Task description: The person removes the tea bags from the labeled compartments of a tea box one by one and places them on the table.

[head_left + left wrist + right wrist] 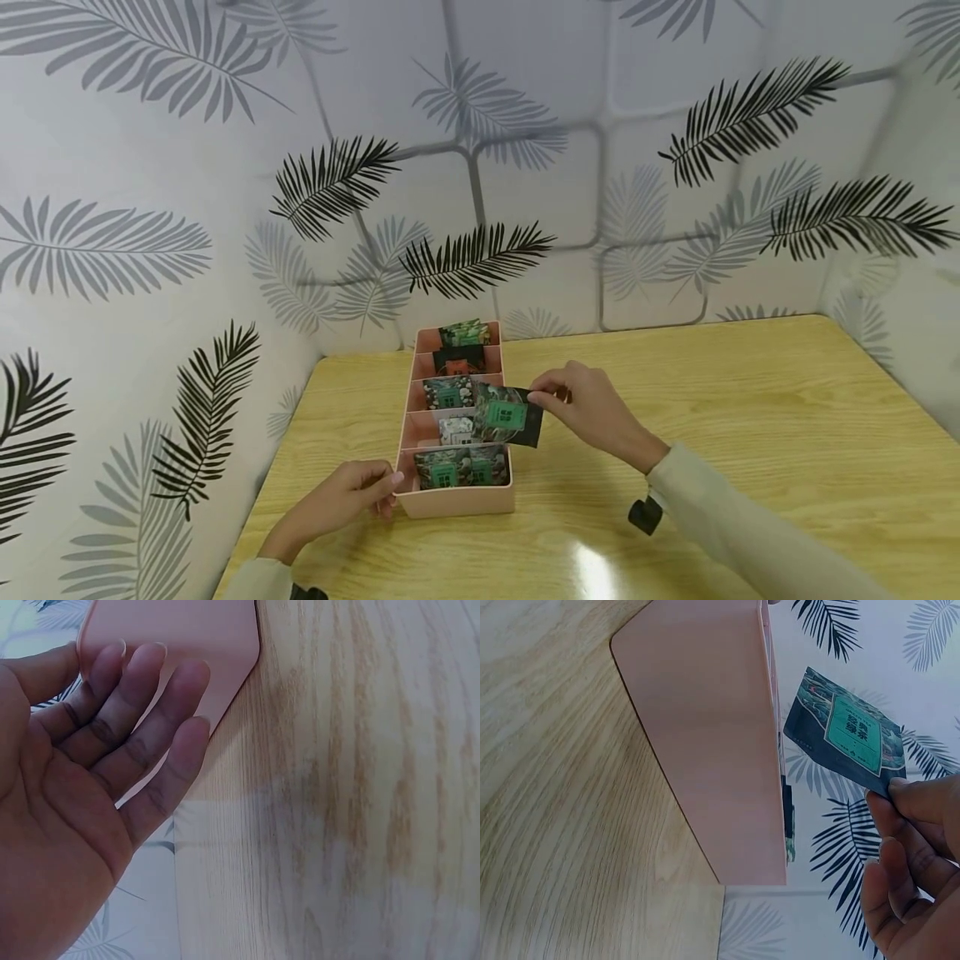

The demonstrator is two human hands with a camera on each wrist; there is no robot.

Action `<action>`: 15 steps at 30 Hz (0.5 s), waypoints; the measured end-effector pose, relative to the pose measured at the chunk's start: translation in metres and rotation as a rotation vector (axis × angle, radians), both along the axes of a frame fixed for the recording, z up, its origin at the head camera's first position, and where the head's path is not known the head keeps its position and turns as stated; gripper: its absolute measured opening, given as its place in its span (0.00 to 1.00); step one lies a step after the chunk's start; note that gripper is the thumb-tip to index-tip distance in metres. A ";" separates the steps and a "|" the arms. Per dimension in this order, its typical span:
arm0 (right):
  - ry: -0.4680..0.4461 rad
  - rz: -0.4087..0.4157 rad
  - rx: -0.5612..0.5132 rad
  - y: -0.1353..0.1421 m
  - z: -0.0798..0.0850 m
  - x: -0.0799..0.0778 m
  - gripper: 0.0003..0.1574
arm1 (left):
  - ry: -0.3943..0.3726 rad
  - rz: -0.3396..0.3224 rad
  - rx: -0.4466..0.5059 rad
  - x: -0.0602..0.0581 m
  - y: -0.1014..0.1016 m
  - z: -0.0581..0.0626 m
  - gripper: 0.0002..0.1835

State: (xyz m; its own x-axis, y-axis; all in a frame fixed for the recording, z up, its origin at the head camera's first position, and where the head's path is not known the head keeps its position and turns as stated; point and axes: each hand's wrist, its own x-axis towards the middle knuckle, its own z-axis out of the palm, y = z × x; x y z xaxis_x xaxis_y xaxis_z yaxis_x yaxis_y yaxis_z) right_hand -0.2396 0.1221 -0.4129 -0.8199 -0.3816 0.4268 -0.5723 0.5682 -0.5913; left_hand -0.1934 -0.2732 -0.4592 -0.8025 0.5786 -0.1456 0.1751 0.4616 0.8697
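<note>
A long pink compartment box (457, 502) stands on the wooden table with small packets sorted in its sections. My left hand (348, 497) holds the box's near left corner, thumb at the rim and fingers against the outer wall. In the left wrist view the fingers (139, 727) are bent beside that wall. My right hand (596, 414) pinches a dark tea sachet (506, 414) with a green label by its edge, thumb against index finger. The sachet is held tilted above the box's right side, partly covering the middle compartments. In the right wrist view the sachet (847, 733) shows clearly.
Two green-labelled sachets (444, 471) sit in the nearest compartment. Behind are a pale packet (454, 429), a dark speckled one (442, 394), a black one with a red label (459, 363) and green ones (465, 333). A leaf-patterned wall (540, 287) borders the wooden table (720, 400).
</note>
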 end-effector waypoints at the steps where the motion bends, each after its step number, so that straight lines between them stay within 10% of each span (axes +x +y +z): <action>1: 0.001 -0.006 -0.001 0.001 0.000 0.000 0.07 | 0.000 -0.001 0.002 0.000 0.000 0.000 0.21; 15: 0.014 -0.076 -0.017 0.020 -0.007 -0.014 0.06 | 0.009 0.005 -0.003 0.001 0.001 -0.001 0.23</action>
State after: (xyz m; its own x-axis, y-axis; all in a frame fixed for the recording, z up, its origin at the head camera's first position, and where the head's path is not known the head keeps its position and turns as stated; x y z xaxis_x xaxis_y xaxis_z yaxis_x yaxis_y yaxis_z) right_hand -0.2537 0.1425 -0.4203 -0.8399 -0.3114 0.4445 -0.5365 0.6000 -0.5935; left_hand -0.1920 -0.2722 -0.4600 -0.8069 0.5740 -0.1396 0.1805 0.4647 0.8669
